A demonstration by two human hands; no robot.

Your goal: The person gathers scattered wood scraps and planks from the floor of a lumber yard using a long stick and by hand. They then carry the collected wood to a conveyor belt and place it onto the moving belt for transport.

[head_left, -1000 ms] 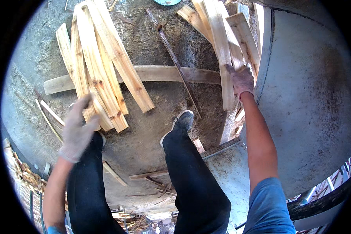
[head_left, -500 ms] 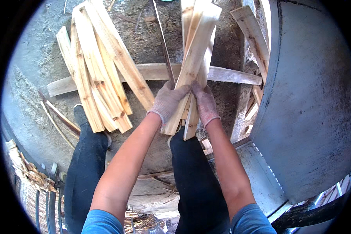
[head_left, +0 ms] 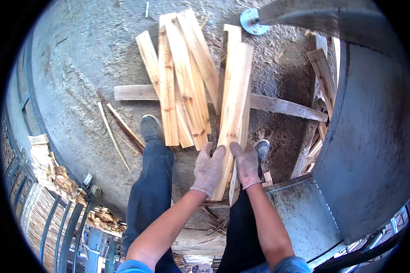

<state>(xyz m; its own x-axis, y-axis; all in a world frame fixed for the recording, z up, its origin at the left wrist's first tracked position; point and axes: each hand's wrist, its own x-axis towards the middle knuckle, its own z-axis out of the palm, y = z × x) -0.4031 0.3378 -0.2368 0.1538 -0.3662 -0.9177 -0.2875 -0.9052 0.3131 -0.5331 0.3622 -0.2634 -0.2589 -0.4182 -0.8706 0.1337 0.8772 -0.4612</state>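
Both my hands wear pale, stained knit gloves and grip the near part of a small bundle of wooden planks (head_left: 236, 102). My left hand (head_left: 208, 169) is closed on the bundle's left edge, its thumb on the top board. On the right edge my right hand (head_left: 245, 164) is closed the same way; the fingers beneath are hidden. The bundled boards overlap lengthwise, pointing away from me. Just left of them several more planks (head_left: 185, 79) lie fanned out, apart from my hands. A long board (head_left: 289, 107) runs crosswise under both groups.
A large grey metal panel (head_left: 369, 136) stands close on my right. Thin wood strips (head_left: 108, 132) lie on the dusty floor (head_left: 77, 68) to the left. Cut wood pieces (head_left: 52, 170) are heaped at the lower left beside metal bars (head_left: 70, 227). A light blue disc (head_left: 254, 21) is at the far side.
My hands have drawn the bundle nearer to my body, and its boards look more closely aligned. The view has shifted, so the loose planks appear further right.
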